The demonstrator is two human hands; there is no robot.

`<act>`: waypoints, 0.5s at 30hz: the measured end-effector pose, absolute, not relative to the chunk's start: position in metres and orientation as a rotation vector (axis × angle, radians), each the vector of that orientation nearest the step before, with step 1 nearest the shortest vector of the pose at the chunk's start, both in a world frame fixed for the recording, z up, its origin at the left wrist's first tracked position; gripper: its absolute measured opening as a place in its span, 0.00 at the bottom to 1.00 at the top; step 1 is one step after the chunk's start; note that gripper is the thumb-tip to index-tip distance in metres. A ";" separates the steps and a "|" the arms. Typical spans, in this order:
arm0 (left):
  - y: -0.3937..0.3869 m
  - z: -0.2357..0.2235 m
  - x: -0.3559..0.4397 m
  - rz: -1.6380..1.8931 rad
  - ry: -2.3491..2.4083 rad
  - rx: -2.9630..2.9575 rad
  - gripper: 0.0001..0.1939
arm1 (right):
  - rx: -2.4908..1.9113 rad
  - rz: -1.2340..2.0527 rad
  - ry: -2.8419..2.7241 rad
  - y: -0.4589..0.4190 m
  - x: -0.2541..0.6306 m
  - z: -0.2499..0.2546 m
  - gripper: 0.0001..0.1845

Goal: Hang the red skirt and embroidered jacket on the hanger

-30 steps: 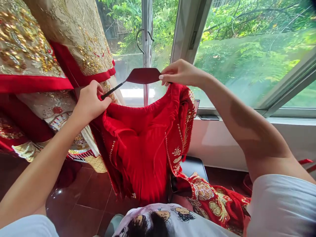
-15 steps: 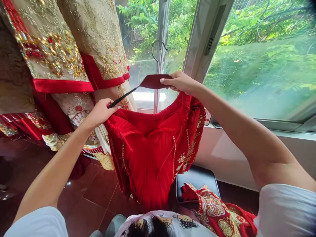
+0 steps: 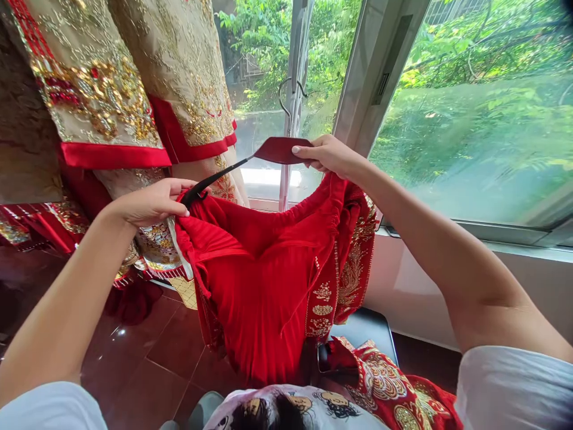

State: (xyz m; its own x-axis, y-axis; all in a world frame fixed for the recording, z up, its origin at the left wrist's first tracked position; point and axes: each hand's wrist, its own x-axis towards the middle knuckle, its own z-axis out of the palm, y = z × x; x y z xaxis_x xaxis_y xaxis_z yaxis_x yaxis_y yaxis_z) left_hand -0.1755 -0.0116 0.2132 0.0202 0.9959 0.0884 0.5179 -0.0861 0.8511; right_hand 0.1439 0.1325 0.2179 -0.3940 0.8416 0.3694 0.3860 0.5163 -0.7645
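A red pleated skirt [image 3: 264,286] with gold embroidered side panels hangs in front of me, its gathered waistband spread wide. My right hand [image 3: 329,154] pinches the dark red middle plate of a clothes hanger [image 3: 278,149], whose metal hook points up. Near the left end of the waistband, my left hand [image 3: 154,200] is closed on the red cloth beside the hanger's black arm. That arm's clip end lies against the waistband. The hanger's right end is hidden behind my right hand and the cloth.
Cream and gold beaded garments [image 3: 102,113] with red hems hang at the left. A window [image 3: 452,149] fills the back and right. Below right, a red and gold embroidered garment [image 3: 389,382] lies over a black stool [image 3: 371,328]. The floor [image 3: 165,340] is dark red tile.
My left hand has moved left and slightly down from the hanger's arm onto the waistband's left end. The waistband is stretched wider to the left. My right hand has barely moved.
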 end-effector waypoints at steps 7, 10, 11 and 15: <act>-0.005 0.213 -0.184 0.840 1.618 1.853 0.34 | -1.013 0.782 -2.011 0.133 0.147 0.219 0.24; -0.001 0.212 -0.187 0.758 1.831 2.082 0.30 | -1.035 0.784 -2.024 0.131 0.145 0.219 0.24; -0.001 0.212 -0.188 0.739 1.937 2.142 0.28 | -1.042 0.784 -2.025 0.130 0.144 0.219 0.24; -0.008 0.223 -0.196 0.769 2.452 2.209 0.26 | -1.042 0.808 -2.011 0.125 0.138 0.218 0.24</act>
